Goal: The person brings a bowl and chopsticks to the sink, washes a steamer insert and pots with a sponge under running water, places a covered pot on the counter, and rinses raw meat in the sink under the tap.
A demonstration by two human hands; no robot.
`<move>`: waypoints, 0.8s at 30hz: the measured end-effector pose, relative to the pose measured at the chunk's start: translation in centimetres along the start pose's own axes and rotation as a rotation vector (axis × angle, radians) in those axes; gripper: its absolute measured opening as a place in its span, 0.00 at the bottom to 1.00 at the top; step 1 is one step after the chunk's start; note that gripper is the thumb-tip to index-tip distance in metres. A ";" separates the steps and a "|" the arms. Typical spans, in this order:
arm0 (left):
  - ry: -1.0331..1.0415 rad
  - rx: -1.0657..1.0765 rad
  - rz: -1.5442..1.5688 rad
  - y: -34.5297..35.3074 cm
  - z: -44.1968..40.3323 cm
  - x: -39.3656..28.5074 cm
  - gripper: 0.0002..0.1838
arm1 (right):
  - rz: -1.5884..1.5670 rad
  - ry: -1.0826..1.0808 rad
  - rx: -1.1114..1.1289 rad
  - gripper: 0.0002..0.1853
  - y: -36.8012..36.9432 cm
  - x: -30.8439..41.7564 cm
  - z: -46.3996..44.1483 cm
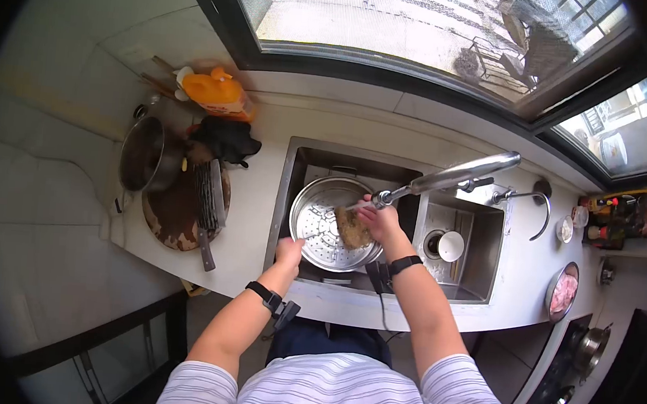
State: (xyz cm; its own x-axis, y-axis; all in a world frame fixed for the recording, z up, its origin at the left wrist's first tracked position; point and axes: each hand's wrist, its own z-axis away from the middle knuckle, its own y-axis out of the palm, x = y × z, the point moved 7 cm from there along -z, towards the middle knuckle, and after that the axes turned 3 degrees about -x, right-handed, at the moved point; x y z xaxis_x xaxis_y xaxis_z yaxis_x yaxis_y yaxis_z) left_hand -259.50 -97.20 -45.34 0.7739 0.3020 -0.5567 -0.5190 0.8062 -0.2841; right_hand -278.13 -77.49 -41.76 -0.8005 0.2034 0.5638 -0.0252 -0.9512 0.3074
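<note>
Sink (281,199) holds a perforated pan (314,224) in its left basin. Near the sink's left edge, the left hand (289,253) grips the pan's rim; toward its middle, the right hand (378,217) holds a brown pad (351,228), probably best pressed flat with the rim braced.

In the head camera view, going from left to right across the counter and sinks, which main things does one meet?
Dark pot, cleaver, perforated steamer pan, small white bowl, pink raw meat.
</note>
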 end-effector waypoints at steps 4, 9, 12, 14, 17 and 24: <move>-0.391 0.089 0.159 2.3 0.6 1.6 0.21 | -0.468 0.119 0.075 0.11 1.9 0.2 -0.9; -0.633 0.150 0.308 2.6 -3.3 4.7 0.20 | -0.504 0.225 0.115 0.09 1.4 -0.4 -1.4; -0.556 0.245 0.160 2.7 -3.9 4.5 0.22 | -0.093 0.113 0.031 0.06 0.3 -0.6 -1.1; -0.523 0.362 0.093 3.4 -3.7 3.8 0.31 | 0.644 -0.164 0.062 0.14 -1.6 -3.5 -4.6; -0.241 0.270 -0.320 2.8 -1.4 0.0 0.44 | 1.338 -0.108 -0.170 0.39 -3.4 -7.4 -5.5; 0.258 0.123 -0.130 0.4 4.4 -5.0 0.52 | 1.273 -0.093 -0.252 0.42 1.6 -7.7 -1.6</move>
State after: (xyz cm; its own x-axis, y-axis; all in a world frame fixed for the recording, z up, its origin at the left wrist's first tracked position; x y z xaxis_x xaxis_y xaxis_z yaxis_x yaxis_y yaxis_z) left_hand -261.98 -96.17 -39.27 0.7053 0.0660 -0.7058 -0.3614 0.8901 -0.2778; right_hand -272.94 -80.93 -46.87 -0.3011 -0.8632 0.4053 0.5973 -0.5020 -0.6255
